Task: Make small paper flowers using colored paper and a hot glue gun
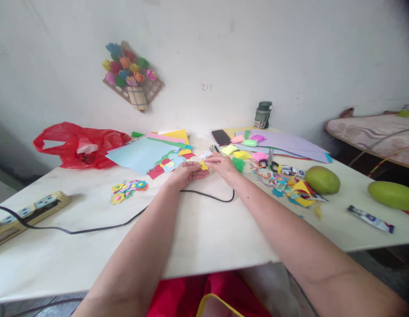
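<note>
In the middle of the table my two hands meet over a small yellow paper flower (203, 165). My left hand (188, 174) holds the flower at its fingertips, palm turned partly up. From the other side my right hand (223, 165) is pinched at the flower's upper edge; whatever is between those fingers is too small to make out. A white crumpled bit (205, 155) lies just behind the fingertips. Left of my left hand are cut paper shapes (168, 162), and nearer me a cluster of finished-looking paper flowers (128, 190). A green clay packet (238, 164) lies by my right hand.
A black cable (204, 193) runs from the power strip (32, 211) past my wrists. Scissors (269, 164), paper scraps (299, 191), green mangoes (322, 179), a glue tube (371, 219) lie right. A phone (221, 137), bottle (263, 115) and red bag (82, 145) stand further back.
</note>
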### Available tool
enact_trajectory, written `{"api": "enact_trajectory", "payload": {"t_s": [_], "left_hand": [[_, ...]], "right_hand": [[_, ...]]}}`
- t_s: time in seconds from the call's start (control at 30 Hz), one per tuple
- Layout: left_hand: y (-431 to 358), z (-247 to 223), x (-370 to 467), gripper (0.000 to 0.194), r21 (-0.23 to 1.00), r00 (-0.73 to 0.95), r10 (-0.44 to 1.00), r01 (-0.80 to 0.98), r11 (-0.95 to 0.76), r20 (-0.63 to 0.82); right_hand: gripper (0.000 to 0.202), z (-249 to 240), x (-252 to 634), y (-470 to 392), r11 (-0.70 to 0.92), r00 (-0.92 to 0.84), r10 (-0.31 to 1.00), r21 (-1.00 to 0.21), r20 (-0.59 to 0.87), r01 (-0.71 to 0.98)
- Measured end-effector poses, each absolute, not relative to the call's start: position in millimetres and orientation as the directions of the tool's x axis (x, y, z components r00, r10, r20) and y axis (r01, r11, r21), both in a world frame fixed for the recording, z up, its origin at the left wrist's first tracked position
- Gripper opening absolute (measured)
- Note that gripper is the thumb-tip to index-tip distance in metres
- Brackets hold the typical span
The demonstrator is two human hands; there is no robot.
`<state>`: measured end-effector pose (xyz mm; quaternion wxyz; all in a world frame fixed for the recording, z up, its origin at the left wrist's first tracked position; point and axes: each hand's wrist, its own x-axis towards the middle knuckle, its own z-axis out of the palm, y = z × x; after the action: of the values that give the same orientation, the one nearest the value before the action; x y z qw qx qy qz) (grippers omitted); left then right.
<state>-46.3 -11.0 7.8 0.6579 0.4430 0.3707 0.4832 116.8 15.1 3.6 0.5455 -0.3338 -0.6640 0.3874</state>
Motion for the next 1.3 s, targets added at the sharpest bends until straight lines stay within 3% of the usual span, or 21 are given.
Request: {"api": "enact_trajectory", "payload": {"t_s": [0.83, 1.13, 1.3], "left_hand": [[-11.2, 9.3, -45.7, 0.004, 0.941, 0.256, 0.965, -0.308, 0.140, -0.060], [-10.7, 8.3, -45.9, 0.004, 0.937, 0.226, 0.972, -0.321, 0.134, -0.062], [-11.4, 9.2, -45.4, 0.004, 0.935, 0.215, 0.974, -0.327, 0.140, -0.070]], "right_hand": [[0.006, 6.7, 116.5, 15.2, 0.527, -0.159, 0.849, -0.828, 0.504, 0.192], [0.011, 9.4, 116.3, 13.8, 0.552, -0.161, 0.833, -0.817, 0.530, 0.168], [0.021, 9.8, 116.4, 13.6, 0.432, -0.051, 0.901, -0.888, 0.430, 0.160]]}}
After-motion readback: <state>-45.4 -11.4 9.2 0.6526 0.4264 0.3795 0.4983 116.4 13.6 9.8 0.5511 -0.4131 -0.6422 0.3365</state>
